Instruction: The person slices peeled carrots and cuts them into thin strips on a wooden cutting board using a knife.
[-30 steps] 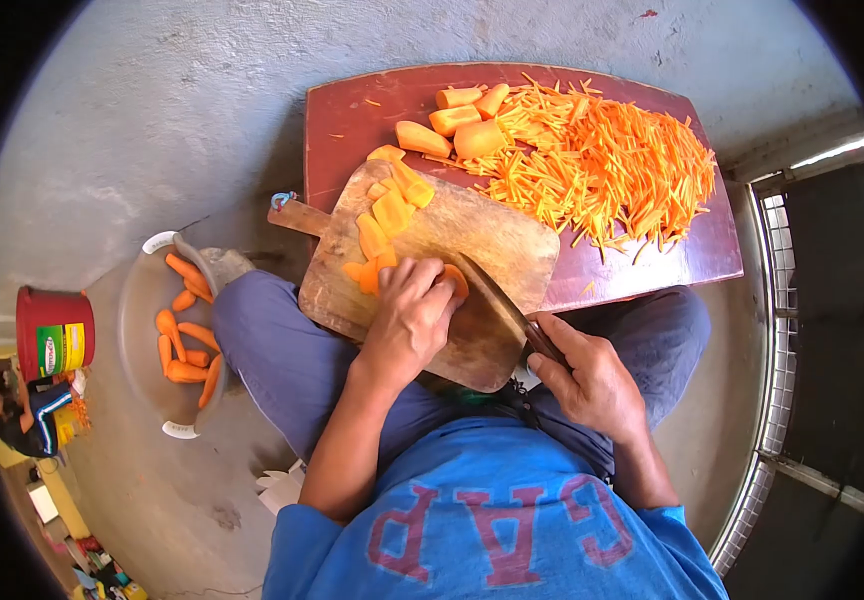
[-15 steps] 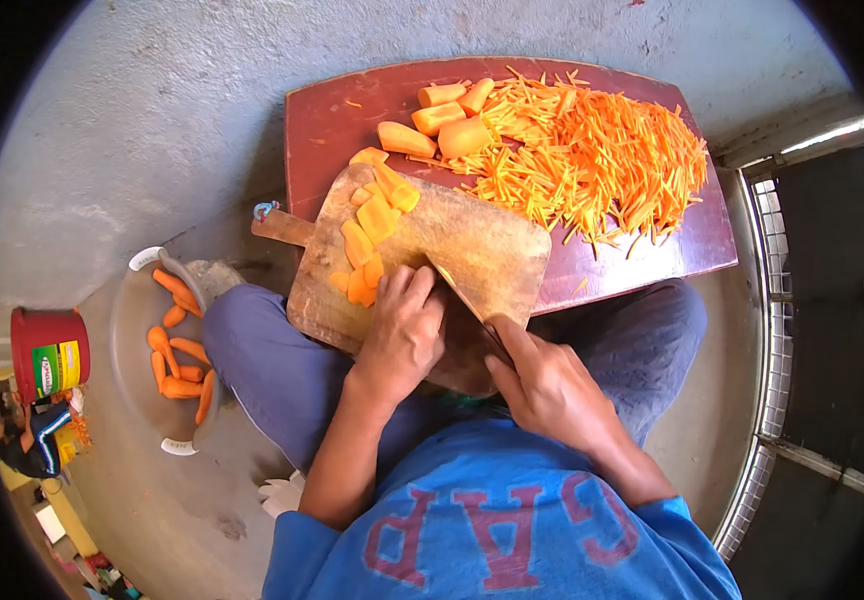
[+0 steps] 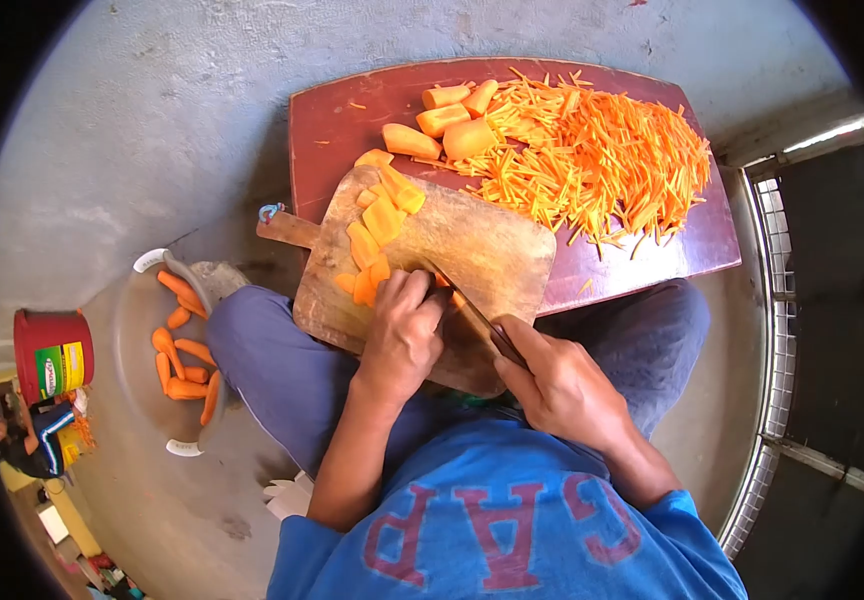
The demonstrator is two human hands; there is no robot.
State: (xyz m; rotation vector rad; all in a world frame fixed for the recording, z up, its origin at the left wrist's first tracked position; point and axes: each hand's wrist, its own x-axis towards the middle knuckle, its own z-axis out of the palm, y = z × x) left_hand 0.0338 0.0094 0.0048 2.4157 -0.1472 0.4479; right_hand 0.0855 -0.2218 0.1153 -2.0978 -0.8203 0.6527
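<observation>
My right hand (image 3: 552, 375) is closed round the handle of a knife (image 3: 467, 309), its blade slanting over the wooden cutting board (image 3: 502, 255). Close to the blade, my left hand (image 3: 404, 325) has its fingers bent and pressed on a carrot piece (image 3: 440, 280), mostly hidden under them. Flat carrot slices (image 3: 384, 220) lie along the board's left side. Behind the board, on a red table (image 3: 327, 130), are peeled carrot chunks (image 3: 469, 139) and a large heap of carrot strips (image 3: 622, 160).
A grey basin (image 3: 137, 370) with several whole carrots (image 3: 187, 388) stands on the floor at the left. Beyond it are a red bucket (image 3: 37, 335) and part of another person (image 3: 44, 440). A metal-framed mesh (image 3: 777, 350) runs along the right.
My right hand and the knife have shifted left, and the blade is now closer to my left hand's fingertips. Less of the held carrot piece shows than a second before.
</observation>
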